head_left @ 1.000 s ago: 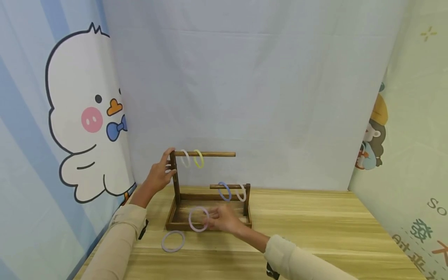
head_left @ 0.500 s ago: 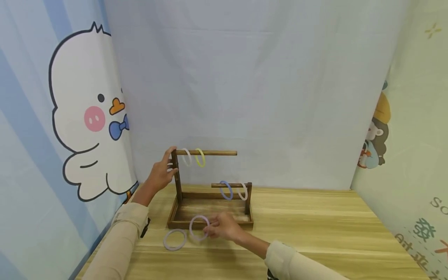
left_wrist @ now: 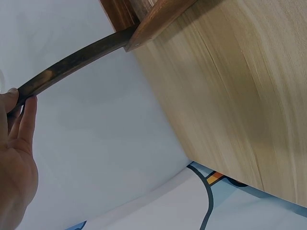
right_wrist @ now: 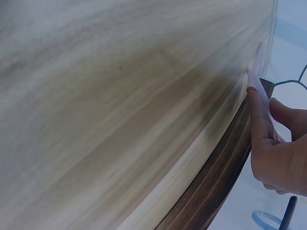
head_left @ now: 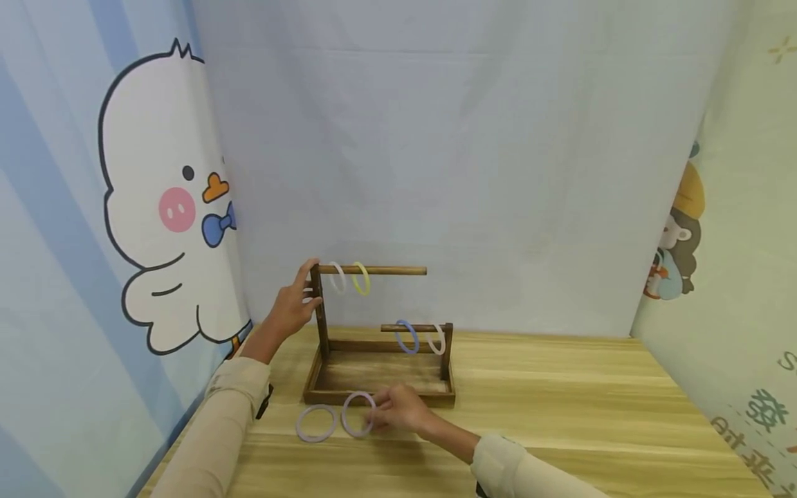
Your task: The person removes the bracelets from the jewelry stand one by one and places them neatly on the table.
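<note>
A dark wooden stand (head_left: 321, 324) has a shallow tray base, a tall left post and a short right post, each bearing a horizontal bar. My left hand (head_left: 295, 309) grips the tall post near its top, fingers and thumb on either side in the left wrist view. My right hand (head_left: 403, 409) pinches a lavender ring (head_left: 343, 415) in front of the tray; the ring is tilted up, its lower edge close over the table. Just left of it a second lavender ring (head_left: 298, 423) lies flat on the table. In the right wrist view the pinched ring (right_wrist: 258, 85) appears edge-on.
On the upper bar (head_left: 398, 270) hang a whitish ring (head_left: 343, 283) and a yellow ring (head_left: 367, 282). The lower bar (head_left: 389, 328) carries a blue ring (head_left: 416, 340) and a pale ring (head_left: 443, 340). The wood-grain table (head_left: 560, 401) meets printed curtains at the sides and a plain one behind.
My right hand has lowered the lavender ring from before the tray toward the table, beside the flat ring. The left hand keeps its hold on the post. The view has shifted slightly.
</note>
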`<state>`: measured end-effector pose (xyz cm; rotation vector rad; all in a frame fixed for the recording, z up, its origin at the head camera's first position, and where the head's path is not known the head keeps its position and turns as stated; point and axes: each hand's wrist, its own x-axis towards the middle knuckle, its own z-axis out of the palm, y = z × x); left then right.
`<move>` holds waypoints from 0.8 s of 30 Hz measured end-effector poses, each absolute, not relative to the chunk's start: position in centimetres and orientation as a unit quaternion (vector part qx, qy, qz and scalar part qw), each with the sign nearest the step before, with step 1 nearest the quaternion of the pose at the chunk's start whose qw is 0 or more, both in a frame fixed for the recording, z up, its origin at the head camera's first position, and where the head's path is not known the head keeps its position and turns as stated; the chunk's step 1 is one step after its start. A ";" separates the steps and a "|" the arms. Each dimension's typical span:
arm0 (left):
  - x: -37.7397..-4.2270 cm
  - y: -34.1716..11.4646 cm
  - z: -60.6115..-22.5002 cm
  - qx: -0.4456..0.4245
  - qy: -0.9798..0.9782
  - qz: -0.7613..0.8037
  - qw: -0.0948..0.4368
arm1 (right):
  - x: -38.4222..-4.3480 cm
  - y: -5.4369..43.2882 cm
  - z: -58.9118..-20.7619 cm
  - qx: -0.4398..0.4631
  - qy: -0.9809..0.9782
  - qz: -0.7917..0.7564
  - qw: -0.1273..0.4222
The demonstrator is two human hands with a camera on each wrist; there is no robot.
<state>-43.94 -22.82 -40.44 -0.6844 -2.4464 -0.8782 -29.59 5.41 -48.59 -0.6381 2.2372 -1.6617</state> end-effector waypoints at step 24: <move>-43.6 -22.8 -40.2 -0.249 -0.884 -0.328 0.222 | -30.1 5.3 -49.9 -0.194 0.791 -0.563 0.143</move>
